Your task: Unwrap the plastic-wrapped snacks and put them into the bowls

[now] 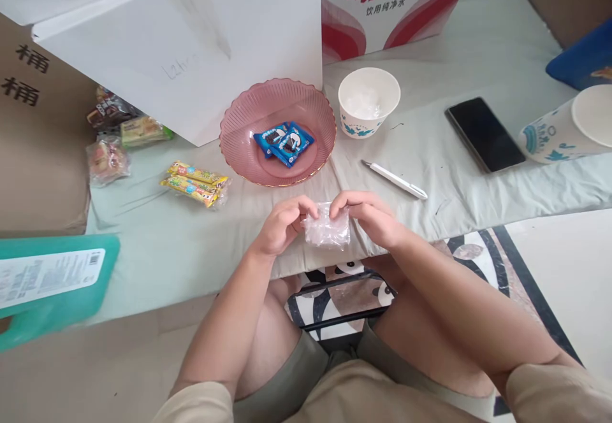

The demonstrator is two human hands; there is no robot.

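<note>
Two paper cups (pixel 368 101), two blue packets (pixel 284 143)

Bare forearms, no sleeves, no watch or rings seen. Left hand (pixel 282 224), right hand (pixel 370 216) bare, ungloved. Khaki-beige shorts (pixel 306 385) below hands, hems above bare knees.

Occluded and cropped items

Your fingers (pixel 306 209) are covering the clear packet's (pixel 327 229) top edge; the frame is cropping the teal container (pixel 52 286) and side cup (pixel 568 127).

Bowl (pixel 239 131) left of cup (pixel 369 102); pen (pixel 394 179) before cup; phone (pixel 484 133) right
</note>
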